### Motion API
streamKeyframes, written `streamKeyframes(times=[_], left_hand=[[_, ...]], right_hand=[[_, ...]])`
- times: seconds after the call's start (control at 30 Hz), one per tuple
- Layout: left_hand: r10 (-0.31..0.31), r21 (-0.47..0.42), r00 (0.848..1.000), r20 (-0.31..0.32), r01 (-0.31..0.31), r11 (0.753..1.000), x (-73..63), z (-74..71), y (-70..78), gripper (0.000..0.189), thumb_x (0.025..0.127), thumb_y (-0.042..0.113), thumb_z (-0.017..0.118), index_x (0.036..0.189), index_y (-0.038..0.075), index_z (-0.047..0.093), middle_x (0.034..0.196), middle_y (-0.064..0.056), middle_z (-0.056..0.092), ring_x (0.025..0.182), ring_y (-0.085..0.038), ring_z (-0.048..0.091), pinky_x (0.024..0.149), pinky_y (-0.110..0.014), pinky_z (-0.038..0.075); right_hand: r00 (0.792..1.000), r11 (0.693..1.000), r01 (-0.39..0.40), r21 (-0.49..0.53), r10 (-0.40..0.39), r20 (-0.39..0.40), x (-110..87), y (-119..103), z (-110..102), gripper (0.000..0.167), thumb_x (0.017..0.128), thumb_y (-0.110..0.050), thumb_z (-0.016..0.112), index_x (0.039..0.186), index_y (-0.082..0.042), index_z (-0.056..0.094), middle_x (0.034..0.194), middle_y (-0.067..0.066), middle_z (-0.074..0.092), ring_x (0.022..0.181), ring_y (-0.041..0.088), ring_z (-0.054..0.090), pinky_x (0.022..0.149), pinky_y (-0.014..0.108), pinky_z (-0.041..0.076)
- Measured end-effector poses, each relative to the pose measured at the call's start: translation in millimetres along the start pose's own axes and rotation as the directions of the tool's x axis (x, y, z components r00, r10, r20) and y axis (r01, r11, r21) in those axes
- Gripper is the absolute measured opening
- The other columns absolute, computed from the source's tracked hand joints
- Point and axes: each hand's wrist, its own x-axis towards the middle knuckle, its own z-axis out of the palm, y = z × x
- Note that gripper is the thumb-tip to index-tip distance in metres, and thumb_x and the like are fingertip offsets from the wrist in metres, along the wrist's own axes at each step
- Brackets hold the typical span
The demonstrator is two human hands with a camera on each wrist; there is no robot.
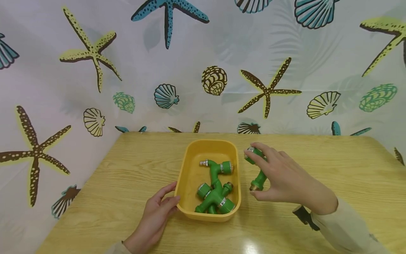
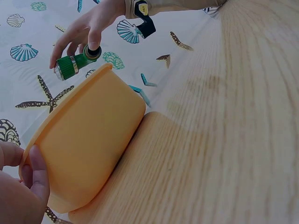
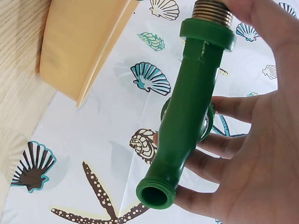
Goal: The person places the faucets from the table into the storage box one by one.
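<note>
My right hand (image 1: 285,178) holds a green garden tap (image 1: 260,180) up to the right of a yellow plastic bin (image 1: 211,142), thumb at the threaded brass end and fingers at the knob. In the right wrist view the tap (image 3: 191,98) shows its green body, its open spout end and its brass thread, with the knob mostly hidden behind. My left hand (image 1: 157,213) pinches the bin's left rim near the front corner, as the left wrist view also shows. Inside the bin lie several more green taps (image 1: 214,171), overlapping each other, with ribbed knobs and metal collars.
The bin stands on a light wooden table (image 1: 139,162). Behind and to the left hangs a pale cloth (image 1: 190,63) printed with starfish and shells, meeting the table's back edge. A dark strap (image 1: 306,217) sits at my right wrist.
</note>
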Motion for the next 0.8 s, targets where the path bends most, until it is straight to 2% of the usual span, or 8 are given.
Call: streamKeyframes(times=[0.8], left_hand=[[-0.002, -0.003, 1.000, 0.012, 0.002, 1.000, 0.3, 0.2, -0.2, 0.052, 0.092, -0.004, 0.060, 0.141, -0.006, 0.042, 0.128, -0.014, 0.041, 0.098, -0.017, 0.059, 0.078, -0.026, 0.053]], right_hand=[[1.000, 1.000, -0.010, -0.015, 0.010, 0.014, -1.6, -0.9, 0.1, 0.088, 0.064, -0.040, 0.080, 0.136, -0.002, 0.047, 0.132, 0.024, 0.046, 0.103, 0.033, 0.057, 0.068, 0.046, 0.048]])
